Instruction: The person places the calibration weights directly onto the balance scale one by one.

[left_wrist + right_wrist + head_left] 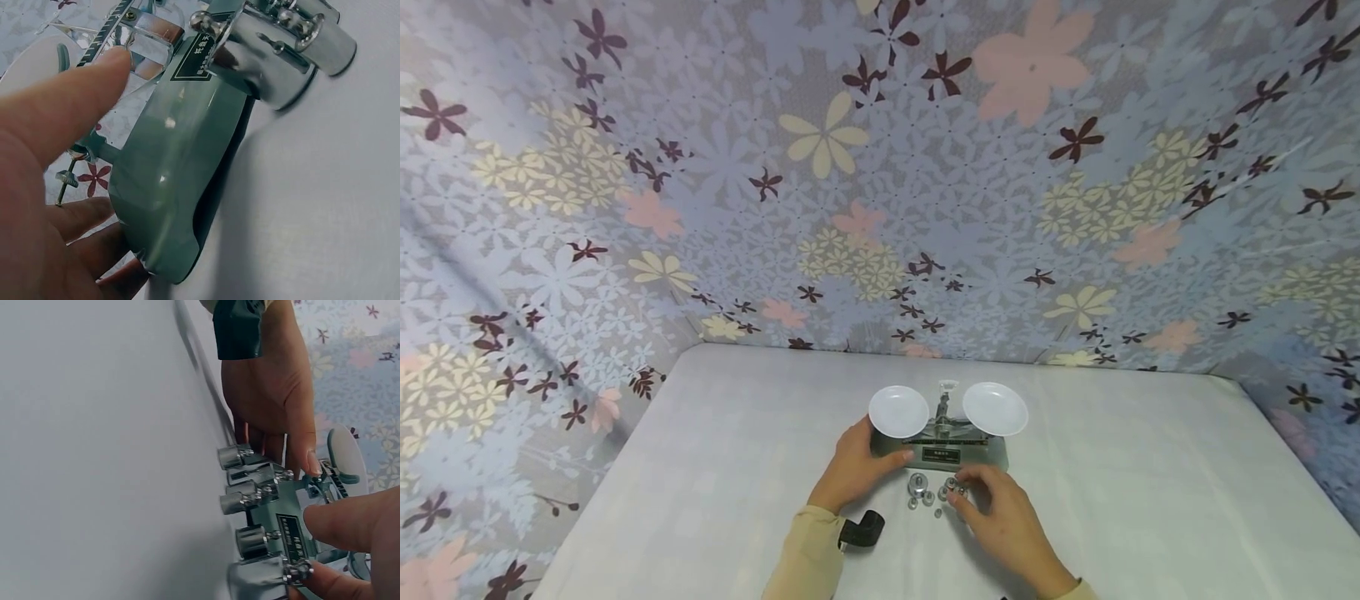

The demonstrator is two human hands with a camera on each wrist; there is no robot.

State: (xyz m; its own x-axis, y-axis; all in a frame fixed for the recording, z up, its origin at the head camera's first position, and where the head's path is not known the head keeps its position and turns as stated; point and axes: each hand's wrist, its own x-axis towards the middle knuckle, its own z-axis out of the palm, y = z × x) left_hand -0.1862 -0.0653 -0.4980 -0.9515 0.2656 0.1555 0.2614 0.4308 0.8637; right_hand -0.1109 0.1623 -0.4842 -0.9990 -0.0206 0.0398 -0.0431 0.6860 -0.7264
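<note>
Two hands at balance scale [942, 446] | left hand [856, 467] grips the scale's base end | right hand [1000, 517] pinches a metal weight [957, 493] | white table [1150, 500]

The person wears a top with long sleeves of pale beige cloth. The left sleeve [805, 554] ends at the wrist, where a black strap [863, 530] goes around it. The right sleeve [1075, 592] shows only a small beige cuff. Both hands are bare, without rings or gloves.
</note>
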